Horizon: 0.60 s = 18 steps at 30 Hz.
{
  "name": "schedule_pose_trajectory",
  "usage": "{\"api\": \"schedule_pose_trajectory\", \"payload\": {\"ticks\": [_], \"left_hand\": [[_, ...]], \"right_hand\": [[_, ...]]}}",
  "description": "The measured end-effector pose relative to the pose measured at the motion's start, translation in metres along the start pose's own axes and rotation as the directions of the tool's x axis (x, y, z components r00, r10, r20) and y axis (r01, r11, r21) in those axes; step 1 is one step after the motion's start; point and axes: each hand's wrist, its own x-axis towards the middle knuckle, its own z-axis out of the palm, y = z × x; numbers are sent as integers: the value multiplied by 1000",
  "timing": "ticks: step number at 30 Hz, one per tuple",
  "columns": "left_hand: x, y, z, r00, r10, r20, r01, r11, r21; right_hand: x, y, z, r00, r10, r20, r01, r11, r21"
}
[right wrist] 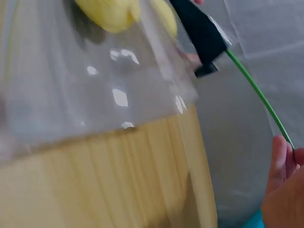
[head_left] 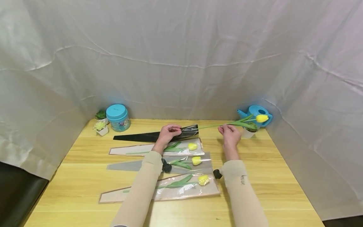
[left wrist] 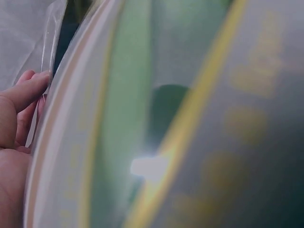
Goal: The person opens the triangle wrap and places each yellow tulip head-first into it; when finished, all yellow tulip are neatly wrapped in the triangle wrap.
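My left hand [head_left: 168, 135] pinches a long tapered flower sleeve [head_left: 139, 137], black with a clear front, near its wide end. In the left wrist view the left hand [left wrist: 19, 114] shows fingers and thumb on clear film. My right hand [head_left: 231, 137] pinches the green stem of a yellow tulip [head_left: 262, 118], just below its leaves. The stem [right wrist: 259, 92] runs leftward into the mouth of the black sleeve [right wrist: 202, 33]. How far in its end reaches cannot be told. At the right wrist view's edge, fingertips of the right hand [right wrist: 287, 185] hold the stem.
Sleeved yellow tulips lie nearer me: a pinkish one [head_left: 198, 145], a grey one [head_left: 205, 167] and another pinkish one [head_left: 211, 189]. At the back left stand a blue-lidded jar [head_left: 117, 117] and small potted succulents [head_left: 100, 127]. A blue watering can [head_left: 256, 111] stands at back right.
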Motion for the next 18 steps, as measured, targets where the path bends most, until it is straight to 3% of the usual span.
{"api": "schedule_pose_trajectory", "payload": {"ticks": [9,18], "left_hand": [[0,-1,1,1000,4,2,-4,1000,1],[-4,2,8,1000,12,10,-12,1000,24]], "right_hand": [[-13,15,17,988,118,105,-113,992,-50],[-24,31,32,968,203,146,-188,976,-112]]}}
